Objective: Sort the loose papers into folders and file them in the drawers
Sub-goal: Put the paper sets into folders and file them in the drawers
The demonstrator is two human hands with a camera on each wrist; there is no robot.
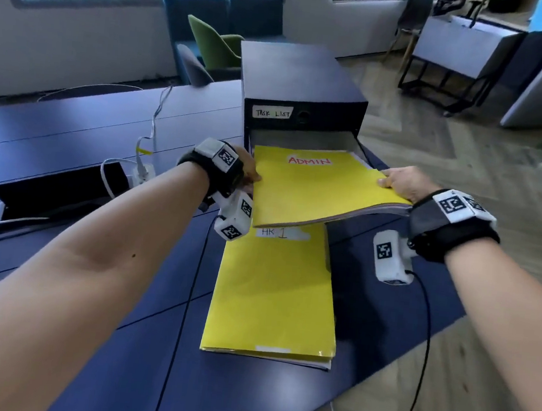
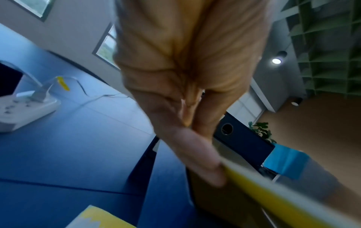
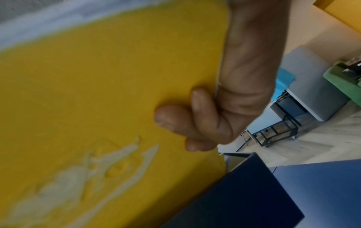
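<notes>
Head view: yellow card folder marked ADMIN (image 1: 317, 190), stuffed with sheets, is held level over the open drawer (image 1: 302, 140) of the dark blue desktop file cabinet (image 1: 300, 75), which sits near the far right edge of the dark blue tabletop (image 1: 87, 141). Folder's far edge is at or just inside the drawer mouth; its near edge overhangs a second yellow folder labelled HR (image 1: 274, 292) lying flat on the tabletop in front of the cabinet.

Grip: left hand (image 1: 244, 171) pinches the folder's left edge, right hand (image 1: 404, 185) clamps the right edge, thumb on top, fingers (image 3: 175, 118) curled underneath.

Risks, as I read it:
- Folder sags toward the near right corner and the sheet edges fan out there. Tilt it more and the loose pages may slide out.
- Drawer looks barely wider than the folder. A skewed entry could catch a corner on the side wall and buckle the cover.
- Only label I can see is TASK LIST (image 1: 273, 113) on the closed drawer above. The open drawer's label is hidden, so misfiling is possible.
- White power strip (image 2: 25, 108) and cables sit well left, no snag likely.
</notes>
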